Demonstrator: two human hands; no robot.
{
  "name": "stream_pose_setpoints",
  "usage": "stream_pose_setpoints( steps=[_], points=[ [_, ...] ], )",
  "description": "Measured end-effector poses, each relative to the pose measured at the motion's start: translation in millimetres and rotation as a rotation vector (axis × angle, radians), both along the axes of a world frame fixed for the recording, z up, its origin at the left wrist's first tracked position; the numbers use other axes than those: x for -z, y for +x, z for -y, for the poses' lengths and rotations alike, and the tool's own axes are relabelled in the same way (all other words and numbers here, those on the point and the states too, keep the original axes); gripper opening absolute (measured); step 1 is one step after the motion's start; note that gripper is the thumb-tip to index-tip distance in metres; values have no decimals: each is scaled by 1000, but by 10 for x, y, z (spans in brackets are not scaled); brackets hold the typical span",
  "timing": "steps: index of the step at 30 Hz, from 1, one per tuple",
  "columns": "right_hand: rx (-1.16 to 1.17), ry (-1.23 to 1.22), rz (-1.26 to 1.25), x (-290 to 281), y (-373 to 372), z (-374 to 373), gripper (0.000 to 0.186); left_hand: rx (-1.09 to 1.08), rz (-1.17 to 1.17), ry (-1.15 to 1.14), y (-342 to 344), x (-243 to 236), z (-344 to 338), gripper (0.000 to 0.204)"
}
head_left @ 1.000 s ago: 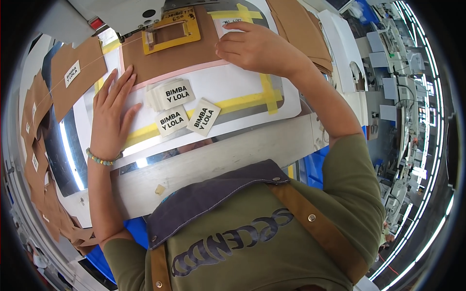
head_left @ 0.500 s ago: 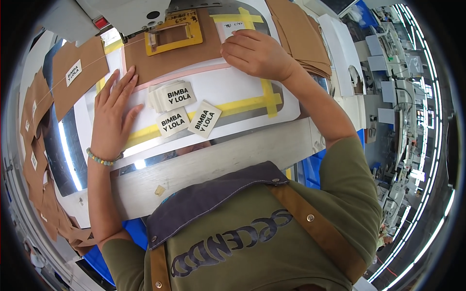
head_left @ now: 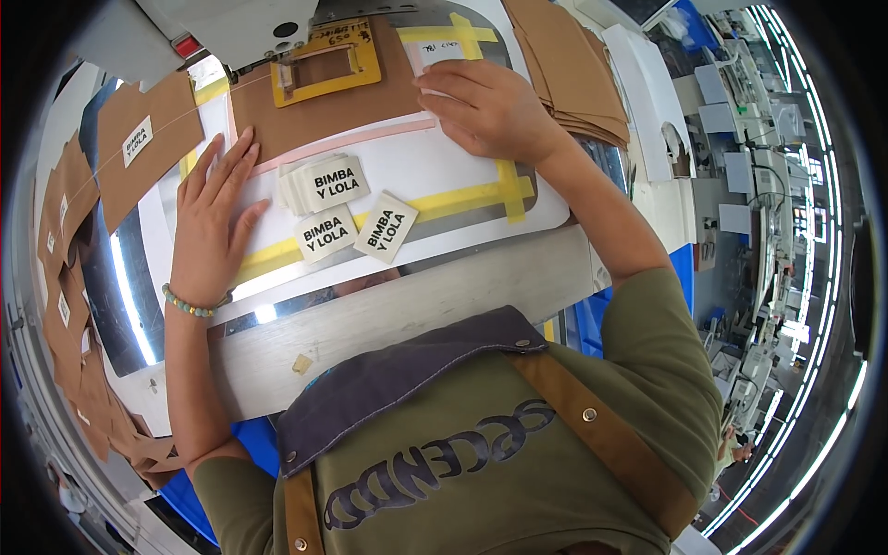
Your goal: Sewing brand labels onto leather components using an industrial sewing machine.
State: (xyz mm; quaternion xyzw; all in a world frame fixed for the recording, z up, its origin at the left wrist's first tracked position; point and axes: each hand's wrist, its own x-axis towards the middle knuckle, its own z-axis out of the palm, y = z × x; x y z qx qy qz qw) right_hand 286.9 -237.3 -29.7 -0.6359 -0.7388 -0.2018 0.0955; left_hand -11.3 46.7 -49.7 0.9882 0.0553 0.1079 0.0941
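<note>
At brown panel (head_left: pixel 324 117); left hand (head_left: pixel 208 208) flat; right hand (head_left: pixel 488 109): palm hidden; grip: can't tell

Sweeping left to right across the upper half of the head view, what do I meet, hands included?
Labelled brown piece, left hand, yellow frame, right hand, stacked brown pieces, white sheet.

Brown panel (head_left: pixel 324 120), flat, upper centre of frame.
Plain brown sheet, visible lower edge sloping up toward picture right; upper-left edge partly hidden. Yellow window frame (head_left: pixel 374 67), dark handwriting on its top bar, lies over the panel near the upper edge of the picture, tilted likewise; brown visible through its opening.
</note>
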Motion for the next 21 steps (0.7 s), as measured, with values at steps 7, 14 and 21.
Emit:
stream_pose_setpoints(
  steps=[7, 14, 21],
  points=[
    [228, -227, -220, 144, -161, 61, 64, 10, 19, -23, 4, 9, -8, 64],
    [218, -250, -254, 129, -186, 108, 62, -5, 17, -18, -4, 31, -19, 65],
    [234, -276, -232, 155, -217, 135, 59, -5, -2, -3, -3, 4, -12, 63]
  ],
)
